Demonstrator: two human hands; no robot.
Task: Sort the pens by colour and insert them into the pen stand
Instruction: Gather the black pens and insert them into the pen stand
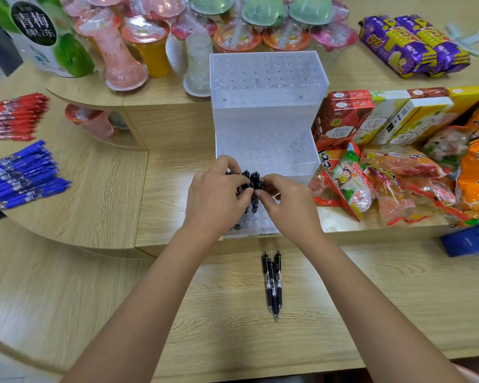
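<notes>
Nearest: three loose black click pens [273, 283] lie flat on the light wood-grain table [343, 299], tips toward the camera, touching each other, between the two forearms.

Next: both hands are at the lowest front step of the clear acrylic stepped pen stand [266, 111]. The left hand [216, 194] has its fingers curled round the upright black pens [253, 179]. The right hand [288, 200] pinches the top of one of that bunch with thumb and forefinger. The pens' lower ends are down among the front-step holes; I can't tell how many are seated. The upper steps of the stand show only holes.

Left side, on the rounded lower shelf: a pile of blue click pens [22, 175], and behind it a pile of red click pens [11, 117], the two piles apart.

Right of the stand: orange and red plastic snack bags [385, 183], touching its side, with red and yellow cardboard boxes [371, 120] behind them.

Far back: a row of pink, orange and green jelly cups [150, 42], and purple-yellow wrapped packs [412, 45] at far right.
</notes>
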